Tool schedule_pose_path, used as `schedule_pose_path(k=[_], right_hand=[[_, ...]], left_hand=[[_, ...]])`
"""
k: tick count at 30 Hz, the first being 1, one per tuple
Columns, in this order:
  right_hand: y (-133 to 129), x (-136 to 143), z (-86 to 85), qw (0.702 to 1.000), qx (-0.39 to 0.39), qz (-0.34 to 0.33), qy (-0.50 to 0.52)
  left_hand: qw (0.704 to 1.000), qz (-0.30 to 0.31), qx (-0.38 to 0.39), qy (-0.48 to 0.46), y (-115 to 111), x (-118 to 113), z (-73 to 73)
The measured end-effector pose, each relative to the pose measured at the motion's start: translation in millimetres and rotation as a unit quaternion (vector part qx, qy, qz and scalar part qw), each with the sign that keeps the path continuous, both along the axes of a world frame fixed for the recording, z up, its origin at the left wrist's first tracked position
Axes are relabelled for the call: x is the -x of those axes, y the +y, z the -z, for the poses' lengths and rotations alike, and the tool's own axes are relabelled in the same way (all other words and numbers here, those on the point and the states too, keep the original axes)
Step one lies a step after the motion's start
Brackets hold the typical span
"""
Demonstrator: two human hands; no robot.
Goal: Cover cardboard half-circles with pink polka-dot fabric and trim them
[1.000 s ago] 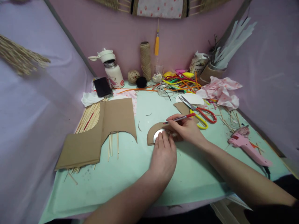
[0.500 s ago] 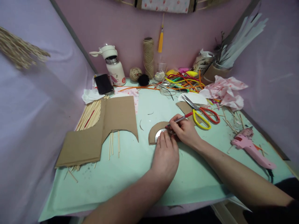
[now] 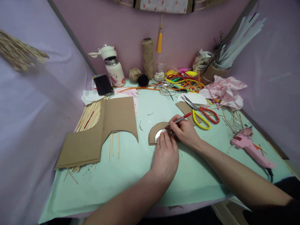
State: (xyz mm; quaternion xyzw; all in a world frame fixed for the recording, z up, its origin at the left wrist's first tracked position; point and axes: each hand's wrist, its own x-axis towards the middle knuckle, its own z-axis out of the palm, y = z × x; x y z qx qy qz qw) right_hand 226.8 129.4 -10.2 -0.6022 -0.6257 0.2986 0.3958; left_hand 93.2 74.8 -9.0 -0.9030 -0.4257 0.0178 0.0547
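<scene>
A curved piece of brown cardboard (image 3: 152,133) lies on the table, with a smaller silvery-white rounded piece (image 3: 160,133) on top of it. My left hand (image 3: 167,153) lies flat with its fingers stretched over the silvery piece, pressing it against the cardboard. In my right hand (image 3: 185,131) is a red-capped pen (image 3: 180,119), gripped between thumb and fingers. Its tip meets the cardboard by the upper edge of the silvery piece. My fingers hide the right part of both pieces.
Scissors (image 3: 198,109) with red and yellow handles rest on another cardboard piece beyond my right hand. A pink glue gun (image 3: 254,148) lies at the right. Cut cardboard (image 3: 119,114) covers thin sticks (image 3: 90,114) at the left. A bottle (image 3: 115,72) with its lid raised stands behind.
The whole view has shifted very slightly. Both hands stay in nearly the same place, the left on the silvery piece and the right with the pen at its edge.
</scene>
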Motion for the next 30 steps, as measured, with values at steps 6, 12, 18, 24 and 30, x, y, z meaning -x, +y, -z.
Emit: schedule_pose_path(k=[6,12,18,24,30], right_hand=[[0.6,-0.3,2.3,1.000,0.003,-0.004,0.007],[-0.4,-0.5,3.3,1.000,0.009,-0.003,0.012],[0.0,-0.6,3.9,1.000,0.014,-0.002,0.026],[-0.1,-0.7,2.6,1.000,0.004,0.001,-0.004],[0.0,-0.6,1.5,1.000,0.006,0.003,-0.013]], left_hand=[[1.000,0.004,-0.002,0.000,-0.6,0.4,-0.9],[1.000,0.003,0.001,-0.006,-0.3,0.6,0.7],[1.000,0.005,0.002,-0.002,-0.4,0.2,0.5],[1.000,0.007,0.003,0.006,0.1,-0.1,-0.2],[1.000,0.004,-0.018,0.004,-0.3,0.3,0.8]])
